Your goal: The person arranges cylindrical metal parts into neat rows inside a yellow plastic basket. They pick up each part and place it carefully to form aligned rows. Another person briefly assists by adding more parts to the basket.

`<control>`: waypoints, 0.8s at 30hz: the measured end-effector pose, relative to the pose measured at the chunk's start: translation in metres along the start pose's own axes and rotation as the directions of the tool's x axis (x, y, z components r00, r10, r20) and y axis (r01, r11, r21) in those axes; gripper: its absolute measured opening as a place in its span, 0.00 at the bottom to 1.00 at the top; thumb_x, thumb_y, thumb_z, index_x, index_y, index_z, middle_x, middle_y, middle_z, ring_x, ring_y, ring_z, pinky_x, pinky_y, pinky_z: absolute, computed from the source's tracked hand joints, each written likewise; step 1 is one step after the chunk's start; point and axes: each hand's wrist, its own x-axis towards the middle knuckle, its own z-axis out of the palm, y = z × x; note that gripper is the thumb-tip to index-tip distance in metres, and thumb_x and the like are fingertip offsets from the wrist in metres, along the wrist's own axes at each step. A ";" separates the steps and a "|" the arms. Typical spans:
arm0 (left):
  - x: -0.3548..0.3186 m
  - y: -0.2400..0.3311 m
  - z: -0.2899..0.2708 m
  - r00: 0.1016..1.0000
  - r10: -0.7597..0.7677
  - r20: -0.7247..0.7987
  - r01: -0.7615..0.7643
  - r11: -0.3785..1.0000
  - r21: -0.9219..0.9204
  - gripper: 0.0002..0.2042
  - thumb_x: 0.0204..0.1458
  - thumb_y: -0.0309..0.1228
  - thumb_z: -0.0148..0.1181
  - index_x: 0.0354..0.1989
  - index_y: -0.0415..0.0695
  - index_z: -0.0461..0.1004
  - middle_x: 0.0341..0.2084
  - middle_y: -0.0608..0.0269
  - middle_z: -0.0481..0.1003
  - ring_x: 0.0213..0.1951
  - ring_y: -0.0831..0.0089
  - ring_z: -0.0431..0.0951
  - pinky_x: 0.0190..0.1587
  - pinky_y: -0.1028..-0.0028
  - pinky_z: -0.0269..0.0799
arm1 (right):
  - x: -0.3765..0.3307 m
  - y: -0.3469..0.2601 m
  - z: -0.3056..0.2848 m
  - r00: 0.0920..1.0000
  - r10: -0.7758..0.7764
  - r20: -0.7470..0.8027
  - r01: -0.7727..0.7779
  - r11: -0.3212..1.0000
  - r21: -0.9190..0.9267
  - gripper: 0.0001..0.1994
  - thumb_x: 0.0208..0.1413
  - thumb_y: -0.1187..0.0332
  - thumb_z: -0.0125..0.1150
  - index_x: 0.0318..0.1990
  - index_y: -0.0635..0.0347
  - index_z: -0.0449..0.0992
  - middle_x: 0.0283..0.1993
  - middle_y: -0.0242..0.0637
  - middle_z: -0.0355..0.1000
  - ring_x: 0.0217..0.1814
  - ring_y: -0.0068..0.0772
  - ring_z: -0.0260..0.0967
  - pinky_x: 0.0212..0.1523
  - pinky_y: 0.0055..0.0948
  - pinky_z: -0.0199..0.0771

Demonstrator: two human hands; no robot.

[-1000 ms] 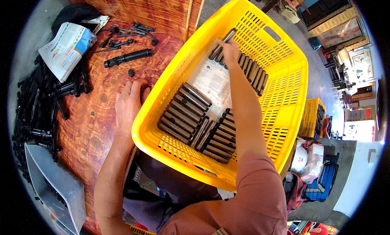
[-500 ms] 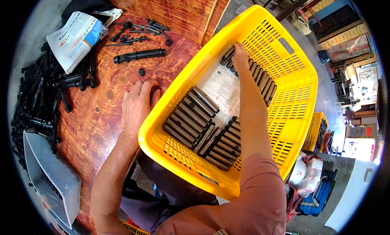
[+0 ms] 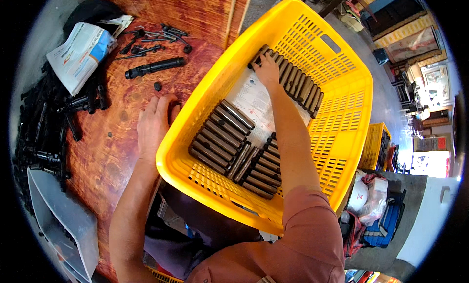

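My right hand reaches into the yellow plastic basket, its fingers apart over dark metal tubes at the left end of the far row. The fingertips touch the tubes; none looks lifted. Closer to me in the basket lie another row of dark tubes, two tubes set at a different angle and a further row, partly covered by my right arm. A printed paper sheet lines the bottom. On the wooden table, left of the basket, my left hand rests with fingers stretched out, holding nothing.
A black tubular part and a small black cap lie on the table. Behind are loose thin parts. At left stand a heap of black parts, a folded newspaper and a grey bin.
My right hand has moved left along the far row of tubes, and its fingers have spread. The whole view has shifted slightly. My left hand stays on the table.
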 end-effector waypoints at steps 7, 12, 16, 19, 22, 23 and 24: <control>-0.001 0.002 -0.003 0.999 -0.045 0.031 0.045 0.999 -0.025 0.11 0.59 0.36 0.58 0.48 0.49 0.74 0.38 0.53 0.75 0.42 0.49 0.75 0.45 0.55 0.69 | -0.061 0.054 -0.014 0.859 0.294 -0.420 -0.352 0.934 -0.064 0.39 0.66 0.47 0.51 0.73 0.68 0.52 0.79 0.51 0.42 0.82 0.47 0.35 0.79 0.44 0.33; 0.001 -0.002 0.001 1.000 0.003 0.017 -0.003 1.000 -0.022 0.11 0.60 0.36 0.58 0.48 0.49 0.74 0.39 0.53 0.75 0.42 0.48 0.74 0.45 0.55 0.69 | -0.086 0.113 -0.014 0.888 0.396 -0.233 -0.416 0.908 -0.044 0.43 0.67 0.39 0.39 0.75 0.68 0.45 0.81 0.50 0.35 0.84 0.46 0.30 0.79 0.43 0.30; -0.001 -0.004 0.000 0.999 -0.016 0.045 0.016 1.000 0.013 0.11 0.60 0.35 0.58 0.49 0.49 0.73 0.39 0.52 0.75 0.42 0.48 0.74 0.46 0.56 0.68 | -0.084 0.098 -0.022 0.908 0.390 -0.154 -0.406 0.909 -0.093 0.43 0.67 0.38 0.38 0.75 0.69 0.47 0.81 0.51 0.38 0.84 0.45 0.30 0.80 0.43 0.29; -0.002 -0.004 -0.001 0.998 0.067 -0.017 -0.067 0.998 0.015 0.12 0.60 0.35 0.58 0.50 0.49 0.73 0.40 0.52 0.75 0.43 0.48 0.74 0.47 0.55 0.68 | -0.076 0.103 -0.015 0.917 0.379 -0.126 -0.392 0.914 -0.106 0.43 0.66 0.38 0.39 0.74 0.70 0.49 0.80 0.52 0.38 0.84 0.46 0.30 0.80 0.42 0.29; -0.001 -0.004 -0.002 0.999 0.033 0.011 -0.033 0.999 0.005 0.12 0.59 0.35 0.58 0.50 0.49 0.73 0.40 0.51 0.75 0.43 0.48 0.74 0.47 0.56 0.67 | -0.075 0.101 -0.016 0.930 0.355 -0.093 -0.364 0.925 -0.112 0.44 0.65 0.37 0.40 0.74 0.69 0.49 0.80 0.52 0.38 0.84 0.47 0.30 0.80 0.42 0.29; -0.002 -0.005 -0.001 0.999 0.028 0.016 -0.028 1.000 0.005 0.12 0.59 0.35 0.58 0.50 0.49 0.73 0.40 0.51 0.75 0.43 0.48 0.74 0.47 0.56 0.67 | -0.076 0.101 -0.016 0.931 0.354 -0.086 -0.362 0.923 -0.127 0.44 0.65 0.37 0.40 0.74 0.69 0.48 0.80 0.52 0.38 0.83 0.47 0.30 0.80 0.42 0.30; -0.002 -0.006 -0.001 1.000 0.022 0.022 -0.022 1.000 0.005 0.12 0.59 0.35 0.58 0.50 0.49 0.73 0.40 0.51 0.75 0.43 0.48 0.74 0.47 0.56 0.68 | -0.076 0.100 -0.016 0.932 0.353 -0.080 -0.361 0.922 -0.142 0.45 0.65 0.37 0.41 0.74 0.69 0.47 0.80 0.52 0.38 0.83 0.47 0.30 0.80 0.42 0.30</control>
